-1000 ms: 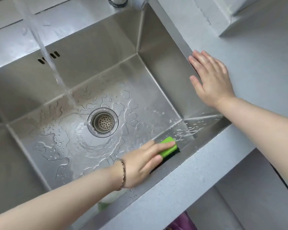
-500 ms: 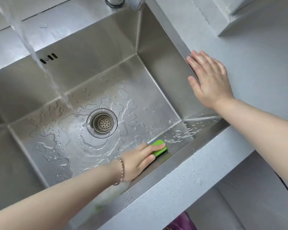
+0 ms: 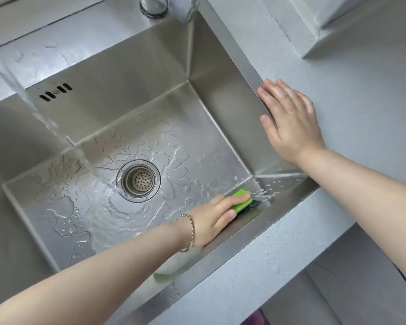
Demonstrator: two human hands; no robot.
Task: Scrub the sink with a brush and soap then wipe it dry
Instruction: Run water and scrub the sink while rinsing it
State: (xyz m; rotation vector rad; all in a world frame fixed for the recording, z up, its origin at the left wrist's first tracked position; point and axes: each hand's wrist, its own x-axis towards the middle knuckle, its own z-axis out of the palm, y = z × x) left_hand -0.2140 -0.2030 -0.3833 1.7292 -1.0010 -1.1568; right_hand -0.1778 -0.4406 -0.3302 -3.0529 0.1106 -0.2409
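Observation:
My left hand [image 3: 215,218] grips a green brush [image 3: 240,201] with dark bristles. It presses the brush against the bottom of the steel sink [image 3: 211,106], along the near wall toward the right corner. My right hand [image 3: 290,123] lies flat with straight fingers on the grey counter [image 3: 361,102], fingertips at the sink's right rim. A stream of water [image 3: 45,120] falls from the upper left and lands beside the round drain strainer [image 3: 138,180]. The sink floor is wet with puddles and drops.
The base of the tap [image 3: 154,5] stands on the back ledge. Overflow slots [image 3: 55,91] mark the back wall. A pale block [image 3: 314,24] sits on the counter at the back right. Something green [image 3: 167,275] shows under my left forearm at the near wall.
My left hand slid the brush left along the near wall, then back to the right toward the corner. The right hand has stayed in place on the counter.

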